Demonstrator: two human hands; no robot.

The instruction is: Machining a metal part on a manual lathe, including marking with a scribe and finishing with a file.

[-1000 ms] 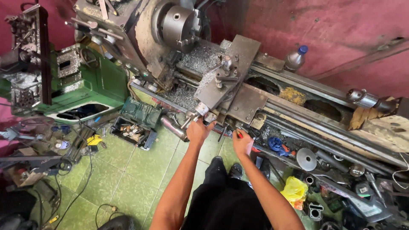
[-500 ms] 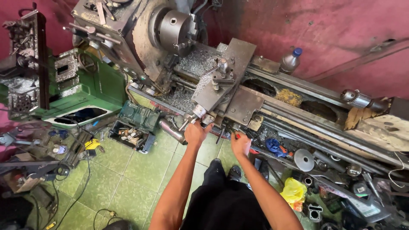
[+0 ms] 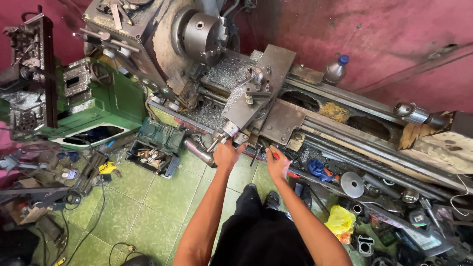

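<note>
At the lathe's front edge the left hand (image 3: 227, 153) is closed around the cross-slide handle (image 3: 222, 136), which juts out toward the person below the carriage (image 3: 256, 106). The right hand (image 3: 277, 165) grips a red-handled lever (image 3: 272, 153) just beside it, farther from the chuck (image 3: 201, 30).

A metalworking machine shop. I stand at a worn metal lathe (image 3: 276, 113) whose chuck (image 3: 202, 37) sits far left, with steel swarf (image 3: 224, 74) heaped on its bed. A green machine (image 3: 98, 101) stands at left. An open toolbox (image 3: 155, 152), cables and loose parts litter the green tiled floor (image 3: 152, 207); a red-painted wall (image 3: 345, 29) rises behind.
</note>
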